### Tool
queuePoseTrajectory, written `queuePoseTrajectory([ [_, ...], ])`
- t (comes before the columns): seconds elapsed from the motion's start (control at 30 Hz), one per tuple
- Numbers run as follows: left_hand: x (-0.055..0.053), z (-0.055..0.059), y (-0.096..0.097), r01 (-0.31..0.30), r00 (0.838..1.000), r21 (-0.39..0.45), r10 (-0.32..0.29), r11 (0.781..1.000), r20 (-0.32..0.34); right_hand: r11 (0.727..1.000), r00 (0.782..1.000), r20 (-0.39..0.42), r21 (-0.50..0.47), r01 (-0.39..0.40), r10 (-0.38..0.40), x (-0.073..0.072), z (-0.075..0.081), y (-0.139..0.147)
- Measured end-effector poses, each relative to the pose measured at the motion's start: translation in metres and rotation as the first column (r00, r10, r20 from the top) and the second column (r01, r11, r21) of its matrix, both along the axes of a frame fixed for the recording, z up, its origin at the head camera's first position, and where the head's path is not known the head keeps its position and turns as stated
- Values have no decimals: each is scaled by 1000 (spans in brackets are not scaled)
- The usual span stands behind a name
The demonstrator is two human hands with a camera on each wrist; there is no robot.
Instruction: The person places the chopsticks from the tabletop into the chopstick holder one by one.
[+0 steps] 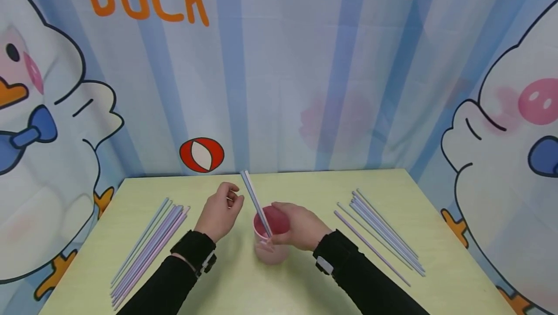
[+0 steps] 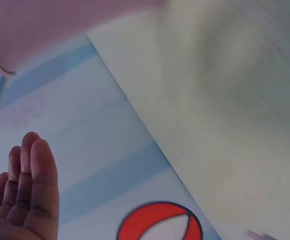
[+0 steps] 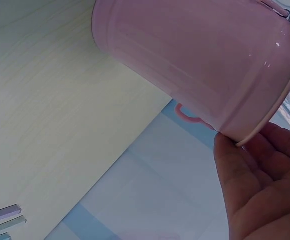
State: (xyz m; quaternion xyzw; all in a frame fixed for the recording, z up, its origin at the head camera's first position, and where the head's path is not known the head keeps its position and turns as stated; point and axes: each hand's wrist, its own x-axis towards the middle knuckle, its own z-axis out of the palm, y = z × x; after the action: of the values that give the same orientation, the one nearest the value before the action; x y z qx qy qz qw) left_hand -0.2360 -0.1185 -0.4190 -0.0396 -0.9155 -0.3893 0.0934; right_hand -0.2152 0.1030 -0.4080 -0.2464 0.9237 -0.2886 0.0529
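A small pink pail (image 1: 271,255) with side loops stands near the middle of the table. My right hand (image 1: 304,227) grips its rim from the right; in the right wrist view the thumb and fingers of that hand (image 3: 265,185) pinch the lip of the pail (image 3: 200,55). A few thin pastel sticks, like straws (image 1: 256,202), lean out of the pail up and to the left. Left of them my left hand (image 1: 220,214) hovers, holding nothing. Its extended fingers (image 2: 44,185) show in the left wrist view, apart from the pail (image 2: 45,30).
A bundle of similar sticks (image 1: 150,254) in blue, green, purple and pink lies on the table's left side. More sticks (image 1: 383,228) lie on the right, with a purple one (image 1: 370,247) apart. Behind the pale yellow table (image 1: 322,189) hangs a striped curtain (image 1: 279,87).
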Motion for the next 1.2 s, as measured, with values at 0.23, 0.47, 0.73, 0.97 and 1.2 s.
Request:
queuePoseTrajectory([
  [0.23,2,-21,-58,-44,999,-199,43,979,-6,1000,1000,-21,18,-5,5,0,-1,-1],
  [0.47,7,-41,-122,-63,998,-430,59,901,-21,1000,999,-40,27,-14,15,-1,0,-2],
  [0.73,16,-51,-146,-72,997,-558,78,827,-13,1000,1000,3,13,6,-6,1,2,-1],
  [0.97,17,-59,-143,-53,999,-625,36,779,-40,1000,1000,14,4,13,-13,0,-1,-1],
  [1.2,20,-59,-136,-72,997,-629,81,774,-15,1000,999,23,12,24,-24,0,0,-1],
])
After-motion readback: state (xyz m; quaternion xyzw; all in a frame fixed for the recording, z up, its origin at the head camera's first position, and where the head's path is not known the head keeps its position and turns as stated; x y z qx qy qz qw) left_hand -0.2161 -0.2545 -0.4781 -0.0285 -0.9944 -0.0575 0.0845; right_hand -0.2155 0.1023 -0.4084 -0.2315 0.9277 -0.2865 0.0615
